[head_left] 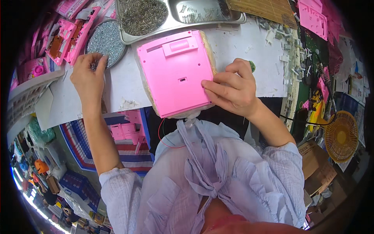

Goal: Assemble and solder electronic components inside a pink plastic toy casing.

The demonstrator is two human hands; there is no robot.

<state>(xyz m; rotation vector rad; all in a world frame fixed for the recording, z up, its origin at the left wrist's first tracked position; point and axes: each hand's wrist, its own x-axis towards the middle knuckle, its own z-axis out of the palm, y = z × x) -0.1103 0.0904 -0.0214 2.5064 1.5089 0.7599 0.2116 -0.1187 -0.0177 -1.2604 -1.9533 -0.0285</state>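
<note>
Two hands work on either side of one pink panel (175,78), which lies on a plastic-wrapped pad (212,54) at the table's near edge, tilted slightly. The right hand (231,87) has bent fingers, their tips at the panel's right side; whether they pinch anything, I cannot tell. The left hand (89,72) is well apart from the panel, at the near rim of a round dish of screws (107,41) — thumb and forefinger curl toward each other, but what is between them is hidden.

Beyond the panel, a metal tray (170,23) of springs closes off the far side, with a brown board (265,11) over its right end. Pink parts (66,39) crowd past the dish; small pale pieces (284,58) line the right edge. White tabletop (122,85) shows between left hand and panel, and again right of the right hand — the near edge runs just below both.
</note>
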